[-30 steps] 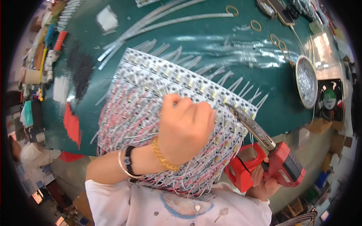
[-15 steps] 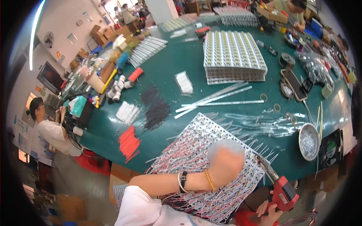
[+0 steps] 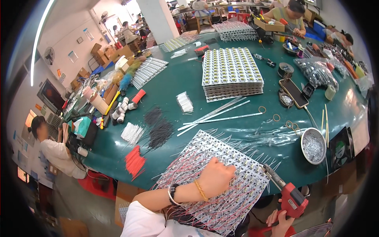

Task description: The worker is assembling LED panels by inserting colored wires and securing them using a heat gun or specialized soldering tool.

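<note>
A white circuit-board panel (image 3: pixel 241 166), covered with thin red and white wires, lies tilted at the near table edge. My left hand (image 3: pixel 216 177) is over its middle, fingers curled closed; whatever they pinch is hidden. A dark band, a white bangle and a yellow bracelet circle that wrist. At the lower right my right hand (image 3: pixel 279 223) grips the handle of a red heat gun (image 3: pixel 293 200). Its long metal nozzle points up and left, the tip beside the panel's right corner.
Left of the panel lie red (image 3: pixel 135 162), black (image 3: pixel 161 132) and white (image 3: pixel 132 133) piles of short tubing. Behind it are metal strips (image 3: pixel 221 118) and a stack of panels (image 3: pixel 233 75). A bowl (image 3: pixel 314 146) and a phone (image 3: pixel 294 93) sit right. Other people work around the table.
My left hand has moved left and slightly down across the panel, away from the right side. The heat gun stays near the panel's right corner. The view has shifted a little.
</note>
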A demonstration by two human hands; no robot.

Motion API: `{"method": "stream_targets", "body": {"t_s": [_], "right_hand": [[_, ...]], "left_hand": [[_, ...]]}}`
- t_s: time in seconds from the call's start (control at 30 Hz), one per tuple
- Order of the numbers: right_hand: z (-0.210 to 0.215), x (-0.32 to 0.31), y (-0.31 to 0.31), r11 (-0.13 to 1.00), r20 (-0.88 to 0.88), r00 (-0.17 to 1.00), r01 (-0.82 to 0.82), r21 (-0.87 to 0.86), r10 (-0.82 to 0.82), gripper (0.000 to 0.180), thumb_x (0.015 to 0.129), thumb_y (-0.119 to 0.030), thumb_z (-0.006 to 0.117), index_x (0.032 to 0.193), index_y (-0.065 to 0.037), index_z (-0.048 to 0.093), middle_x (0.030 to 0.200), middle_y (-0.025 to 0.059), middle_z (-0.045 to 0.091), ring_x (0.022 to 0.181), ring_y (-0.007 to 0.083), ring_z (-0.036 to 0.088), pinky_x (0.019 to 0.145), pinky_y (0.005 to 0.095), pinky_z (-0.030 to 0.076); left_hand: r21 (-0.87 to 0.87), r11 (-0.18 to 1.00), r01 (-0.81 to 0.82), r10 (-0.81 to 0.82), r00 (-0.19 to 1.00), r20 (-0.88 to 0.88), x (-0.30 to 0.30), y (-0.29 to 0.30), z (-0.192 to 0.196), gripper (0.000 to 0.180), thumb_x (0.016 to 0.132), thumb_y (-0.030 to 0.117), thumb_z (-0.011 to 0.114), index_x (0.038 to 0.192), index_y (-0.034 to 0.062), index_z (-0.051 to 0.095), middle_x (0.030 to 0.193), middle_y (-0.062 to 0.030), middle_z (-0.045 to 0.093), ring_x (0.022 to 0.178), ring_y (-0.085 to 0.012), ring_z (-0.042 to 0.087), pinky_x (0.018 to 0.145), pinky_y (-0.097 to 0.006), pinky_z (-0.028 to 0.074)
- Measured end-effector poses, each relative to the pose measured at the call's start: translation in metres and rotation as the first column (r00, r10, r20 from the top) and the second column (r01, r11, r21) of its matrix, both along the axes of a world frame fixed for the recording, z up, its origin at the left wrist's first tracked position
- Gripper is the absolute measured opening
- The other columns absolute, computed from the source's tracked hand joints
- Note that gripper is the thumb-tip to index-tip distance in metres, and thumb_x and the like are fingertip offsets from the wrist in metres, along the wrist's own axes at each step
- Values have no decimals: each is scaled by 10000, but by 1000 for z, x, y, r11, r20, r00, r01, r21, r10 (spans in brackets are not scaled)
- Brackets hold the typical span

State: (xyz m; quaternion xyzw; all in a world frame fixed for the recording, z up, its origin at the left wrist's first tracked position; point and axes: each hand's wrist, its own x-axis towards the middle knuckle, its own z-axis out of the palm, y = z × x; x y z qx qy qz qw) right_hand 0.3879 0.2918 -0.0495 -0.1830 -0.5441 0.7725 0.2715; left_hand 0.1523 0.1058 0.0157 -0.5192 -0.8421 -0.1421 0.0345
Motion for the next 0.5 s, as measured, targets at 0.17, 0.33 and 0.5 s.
{"method": "stream_targets", "body": {"t_s": [0.17, 0.33, 0.5], "right_hand": [[2, 4, -4, 999, -2, 999, 32, -11, -32, 599, 905, -395, 560, 1216, 87, 389, 435, 45, 393, 315, 154, 409, 346, 288, 383], [18, 1, -6, 998, -34, 998, -44, -36, 43, 610, 896, -412, 569, 1233, 67, 398, 445, 37, 396, 331, 146, 416, 368, 295, 398], [37, 1, -12, 998, 64, 998, 7, -68, -3, 728, 811, -462, 666, 1208, 88, 403, 489, 37, 463, 375, 131, 450, 412, 279, 398]], "left_hand": [[66, 988, -136, 129, 987, 100, -5, -19, 41, 99, 806, 163, 640, 745, 97, 599, 591, -54, 561, 571, -250, 544, 625, -351, 396], [308, 951, 10, -79, 974, 211, -3, 12, 39, 74, 756, 123, 686, 768, 87, 622, 591, -78, 560, 607, -264, 535, 632, -349, 420], [326, 945, 11, -103, 958, 266, 9, 39, -3, 92, 737, 86, 689, 738, 82, 597, 699, -55, 550, 705, -240, 527, 703, -356, 362]]}}
